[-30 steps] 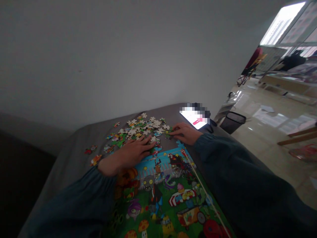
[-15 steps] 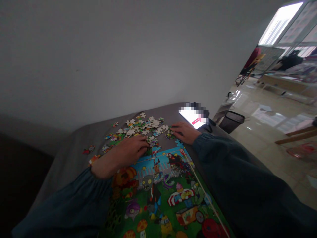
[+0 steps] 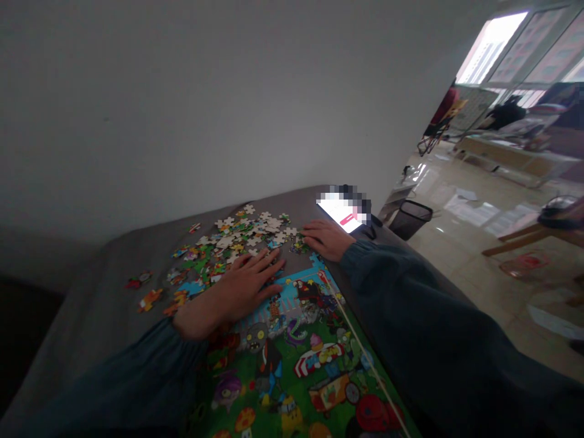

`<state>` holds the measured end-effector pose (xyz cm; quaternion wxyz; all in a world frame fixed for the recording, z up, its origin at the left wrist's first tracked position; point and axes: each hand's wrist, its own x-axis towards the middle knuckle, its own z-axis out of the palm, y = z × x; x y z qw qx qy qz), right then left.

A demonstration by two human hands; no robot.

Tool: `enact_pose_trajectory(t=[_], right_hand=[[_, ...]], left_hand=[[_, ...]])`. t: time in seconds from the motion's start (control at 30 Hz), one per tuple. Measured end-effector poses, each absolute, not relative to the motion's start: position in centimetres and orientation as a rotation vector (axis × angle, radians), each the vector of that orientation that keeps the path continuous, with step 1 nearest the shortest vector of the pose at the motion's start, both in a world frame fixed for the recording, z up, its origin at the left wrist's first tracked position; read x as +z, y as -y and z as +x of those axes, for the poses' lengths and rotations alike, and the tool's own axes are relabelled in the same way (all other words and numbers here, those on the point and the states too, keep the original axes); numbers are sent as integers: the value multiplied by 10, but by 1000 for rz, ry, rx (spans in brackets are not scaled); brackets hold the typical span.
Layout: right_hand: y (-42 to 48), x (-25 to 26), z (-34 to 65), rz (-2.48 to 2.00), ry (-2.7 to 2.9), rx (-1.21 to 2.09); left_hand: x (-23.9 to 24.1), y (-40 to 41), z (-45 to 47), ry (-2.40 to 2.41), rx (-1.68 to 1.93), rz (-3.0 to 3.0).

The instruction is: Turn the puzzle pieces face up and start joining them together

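My left hand [image 3: 246, 281] lies with its fingers stretched out over the top edge of a colourful cartoon puzzle picture [image 3: 296, 347] and the near side of the loose jigsaw pieces [image 3: 237, 231]. Any piece under its palm is hidden. At the right end of the pile, my right hand [image 3: 327, 238] rests with fingers extended, its fingertips beside several small pieces [image 3: 298, 245]. A blue piece [image 3: 316, 261] sits at the picture's top right corner. Some pieces show their pale backs, others their printed faces.
A lit phone [image 3: 343, 213] lies beyond my right hand near the wall [image 3: 205, 109]. Stray pieces [image 3: 149, 299] lie on the left of the grey cloth-covered table [image 3: 104, 286]. A dark bin [image 3: 413, 219] stands on the floor at the right.
My left hand has spread its fingers and flattened near the picture's top edge. My right hand stays by the pile. The view has shifted, so everything appears further left.
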<state>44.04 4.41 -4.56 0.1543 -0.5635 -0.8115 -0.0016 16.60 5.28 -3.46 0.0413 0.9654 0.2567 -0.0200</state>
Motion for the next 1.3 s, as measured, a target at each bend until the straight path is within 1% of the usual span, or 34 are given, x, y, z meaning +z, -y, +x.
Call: enact_pose_trajectory(t=[0.17,0.33,0.57,0.8,1.03,1.13,1.3], right_hand=[[-41,-48,435,-1557,2404,24],[-42,-48,438,-1628,2373,29],[-45,-50,444,-1792,2202,-90],[-47,-52,449,-1744,2205,-64],[-50,-52,455,-1823,2151,-142],[-51,-48,454,-1792,2171,-154],[-51,-40,451,-1687,2157,-117]], left_hand=[[-34,-54,163,-764,-53,2951],[-34,-55,163,-765,-90,2950],[-28,-53,164,-755,-54,2927],[-24,-56,162,-677,48,2908],[-16,-56,162,-678,54,2939],[-14,-57,163,-676,150,2928],[-14,-70,158,-689,455,2896]])
